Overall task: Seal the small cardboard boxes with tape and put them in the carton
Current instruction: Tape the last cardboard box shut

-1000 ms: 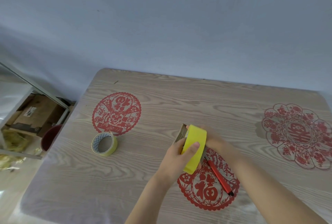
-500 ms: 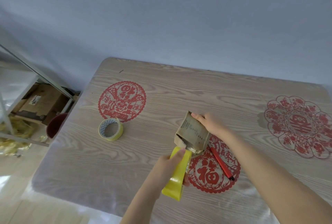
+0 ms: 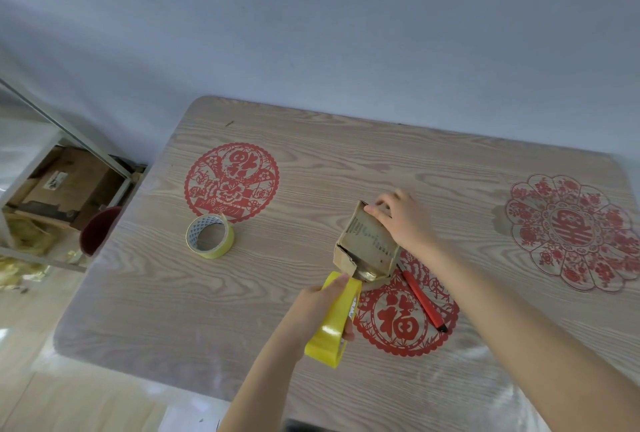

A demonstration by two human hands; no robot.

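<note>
Bracing the small cardboard box (image 3: 367,244) by its far end in the curled right hand (image 3: 407,223), clutching the yellow tape roll (image 3: 334,329) in the left hand (image 3: 310,315), probably to pull tape taut.

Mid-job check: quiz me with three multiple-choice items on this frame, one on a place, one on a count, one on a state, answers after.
1. Where does the red pen lie?
A) on the floor
B) under a chair
C) on the table, across the near paper-cut

2. How many tape rolls show?
A) one
B) two
C) four

3. What is the left hand doing?
A) gripping the yellow tape roll
B) lying flat
C) pointing at the wall

Answers:
1 C, it lies on the wood beside the small cardboard box that the right hand holds.
2 B, one is in the grip and a spare roll lies on the table.
3 A, thumb and fingers curl round the roll.
</note>
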